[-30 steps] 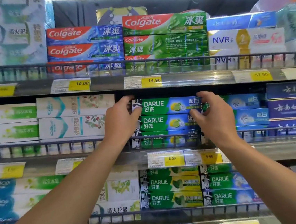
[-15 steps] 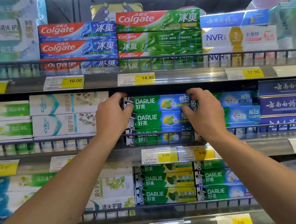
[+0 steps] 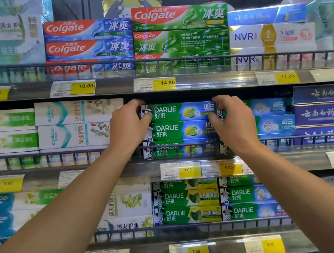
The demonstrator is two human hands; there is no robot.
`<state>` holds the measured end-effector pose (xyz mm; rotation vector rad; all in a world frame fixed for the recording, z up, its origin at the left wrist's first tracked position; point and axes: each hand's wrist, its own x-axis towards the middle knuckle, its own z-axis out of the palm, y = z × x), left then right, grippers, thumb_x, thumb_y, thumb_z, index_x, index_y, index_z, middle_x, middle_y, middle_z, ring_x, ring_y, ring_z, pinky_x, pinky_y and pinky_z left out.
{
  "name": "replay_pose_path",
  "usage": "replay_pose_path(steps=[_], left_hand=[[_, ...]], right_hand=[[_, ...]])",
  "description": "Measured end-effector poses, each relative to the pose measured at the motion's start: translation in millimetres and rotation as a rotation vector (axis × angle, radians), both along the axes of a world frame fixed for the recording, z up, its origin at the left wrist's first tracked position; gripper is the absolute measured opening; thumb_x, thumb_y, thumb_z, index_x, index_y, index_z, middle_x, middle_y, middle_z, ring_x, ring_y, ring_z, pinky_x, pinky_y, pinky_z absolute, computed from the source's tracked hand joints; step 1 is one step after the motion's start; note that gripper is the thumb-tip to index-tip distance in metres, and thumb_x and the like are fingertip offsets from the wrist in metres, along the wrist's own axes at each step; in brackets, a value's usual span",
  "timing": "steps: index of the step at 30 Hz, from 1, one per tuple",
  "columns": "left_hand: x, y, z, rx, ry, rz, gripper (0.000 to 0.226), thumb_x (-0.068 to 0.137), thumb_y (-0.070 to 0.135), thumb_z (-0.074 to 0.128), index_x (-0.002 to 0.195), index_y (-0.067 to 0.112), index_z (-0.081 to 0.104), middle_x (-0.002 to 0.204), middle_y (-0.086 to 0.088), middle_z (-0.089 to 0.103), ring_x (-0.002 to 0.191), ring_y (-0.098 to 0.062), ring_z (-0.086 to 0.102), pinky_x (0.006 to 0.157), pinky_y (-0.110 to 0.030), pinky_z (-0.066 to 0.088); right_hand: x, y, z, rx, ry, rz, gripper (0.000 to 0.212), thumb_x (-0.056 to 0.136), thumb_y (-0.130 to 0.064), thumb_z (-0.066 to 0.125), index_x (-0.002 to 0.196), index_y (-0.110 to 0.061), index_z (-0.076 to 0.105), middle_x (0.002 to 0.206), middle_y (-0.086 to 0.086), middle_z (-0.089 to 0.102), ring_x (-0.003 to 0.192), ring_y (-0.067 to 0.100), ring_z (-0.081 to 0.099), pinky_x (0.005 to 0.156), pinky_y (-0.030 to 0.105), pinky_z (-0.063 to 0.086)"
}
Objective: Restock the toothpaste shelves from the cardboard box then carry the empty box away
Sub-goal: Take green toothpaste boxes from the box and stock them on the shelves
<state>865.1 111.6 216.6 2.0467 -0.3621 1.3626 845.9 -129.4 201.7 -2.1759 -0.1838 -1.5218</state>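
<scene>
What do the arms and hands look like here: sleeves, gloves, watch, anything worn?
Both forearms are bare as far as the frame shows, with no sleeve in view. The left hand and right hand wear no gloves. No watch, band or ring can be seen on the sides that face the camera.

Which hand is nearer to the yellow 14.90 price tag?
Left. The left hand is below the 14.90 price tag, slightly leftward; the right hand is below it, farther rightward.
</scene>
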Motion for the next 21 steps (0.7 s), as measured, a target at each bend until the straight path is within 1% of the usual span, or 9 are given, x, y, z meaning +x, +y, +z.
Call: replay_pose_path(steps=[2, 4, 6, 9, 12, 14, 16, 18, 21], left_hand=[[-0.4, 0.7, -0.1, 0.019, -0.001, 0.008, 0.036, 0.090, 0.030, 0.063, 0.125, 0.018, 0.062, 0.106, -0.008, 0.071, 0.089, -0.027, 0.063, 0.071, -0.030, 0.044], [-1.1, 0.6, -2.4, 0.049, -0.015, 0.026, 0.039, 0.090, 0.030, 0.063, 0.127, 0.016, 0.060, 0.106, -0.009, 0.070, 0.092, -0.028, 0.063, 0.071, -0.032, 0.044], [-2.7, -1.3, -5.5, 0.082, -0.046, 0.044, 0.043, 0.089, 0.029, 0.062, 0.129, 0.014, 0.058, 0.113, -0.009, 0.065, 0.102, -0.030, 0.059, 0.078, -0.037, 0.045], [-7.4, -8.3, -10.4, 0.102, -0.084, 0.070, 0.045, 0.088, 0.027, 0.063, 0.130, 0.015, 0.057, 0.125, -0.008, 0.058, 0.116, -0.031, 0.046, 0.093, -0.041, 0.040], [-13.2, -16.2, -14.2, 0.135, -0.128, 0.083, 0.042, 0.087, 0.027, 0.062, 0.128, 0.018, 0.059, 0.126, -0.004, 0.056, 0.118, -0.031, 0.042, 0.095, -0.042, 0.038], [-16.1, -23.9, -17.2, 0.175, -0.161, 0.064, 0.040, 0.087, 0.025, 0.063, 0.126, 0.020, 0.061, 0.125, -0.002, 0.057, 0.118, -0.029, 0.042, 0.095, -0.042, 0.037], [-18.4, -34.9, -19.2, 0.208, -0.182, 0.025, 0.038, 0.086, 0.023, 0.064, 0.124, 0.019, 0.062, 0.123, -0.001, 0.058, 0.117, -0.028, 0.043, 0.094, -0.042, 0.037], [-19.1, -48.5, -20.3, 0.242, -0.194, -0.001, 0.038, 0.085, 0.022, 0.065, 0.122, 0.018, 0.063, 0.122, -0.001, 0.059, 0.116, -0.027, 0.043, 0.094, -0.042, 0.036], [-17.6, -70.2, -19.6, 0.303, -0.198, -0.025, 0.041, 0.086, 0.023, 0.063, 0.127, 0.018, 0.061, 0.128, -0.002, 0.057, 0.122, -0.026, 0.042, 0.103, -0.042, 0.033]], right_hand=[[-0.8, -0.5, -0.1, -0.001, 0.001, 0.008, 0.038, 0.091, -0.028, 0.061, 0.129, -0.026, 0.055, 0.108, -0.006, 0.057, 0.089, 0.016, 0.054, 0.071, 0.030, 0.039], [-1.8, -3.6, -1.7, 0.003, -0.008, 0.020, 0.038, 0.091, -0.028, 0.061, 0.128, -0.025, 0.055, 0.109, -0.006, 0.057, 0.089, 0.015, 0.054, 0.072, 0.029, 0.039], [-2.9, -8.4, -4.9, 0.007, -0.018, 0.022, 0.035, 0.091, -0.028, 0.062, 0.125, -0.025, 0.057, 0.110, -0.006, 0.058, 0.090, 0.014, 0.055, 0.073, 0.028, 0.039], [-4.6, -15.1, -11.2, 0.023, -0.020, 0.020, 0.029, 0.089, -0.025, 0.062, 0.118, -0.024, 0.061, 0.109, -0.005, 0.059, 0.088, 0.014, 0.056, 0.073, 0.028, 0.042], [-8.0, -22.5, -15.6, 0.024, -0.014, -0.006, 0.026, 0.089, -0.025, 0.062, 0.115, -0.022, 0.062, 0.109, -0.003, 0.060, 0.090, 0.017, 0.058, 0.077, 0.030, 0.045], [-11.6, -29.9, -17.0, 0.017, -0.013, -0.044, 0.028, 0.089, -0.025, 0.062, 0.116, -0.020, 0.062, 0.111, -0.002, 0.061, 0.100, 0.020, 0.056, 0.082, 0.029, 0.042], [-16.3, -38.0, -17.3, 0.013, 0.000, -0.083, 0.031, 0.088, -0.024, 0.062, 0.119, -0.019, 0.062, 0.115, 0.000, 0.060, 0.111, 0.023, 0.050, 0.087, 0.028, 0.037], [-19.7, -46.9, -16.6, 0.001, 0.029, -0.120, 0.037, 0.088, -0.025, 0.061, 0.125, -0.018, 0.059, 0.122, 0.003, 0.057, 0.118, 0.026, 0.044, 0.095, 0.032, 0.035], [-19.8, -60.1, -10.6, -0.109, 0.074, -0.203, 0.051, 0.089, -0.029, 0.057, 0.139, -0.017, 0.049, 0.137, 0.007, 0.050, 0.127, 0.030, 0.038, 0.106, 0.041, 0.030]])
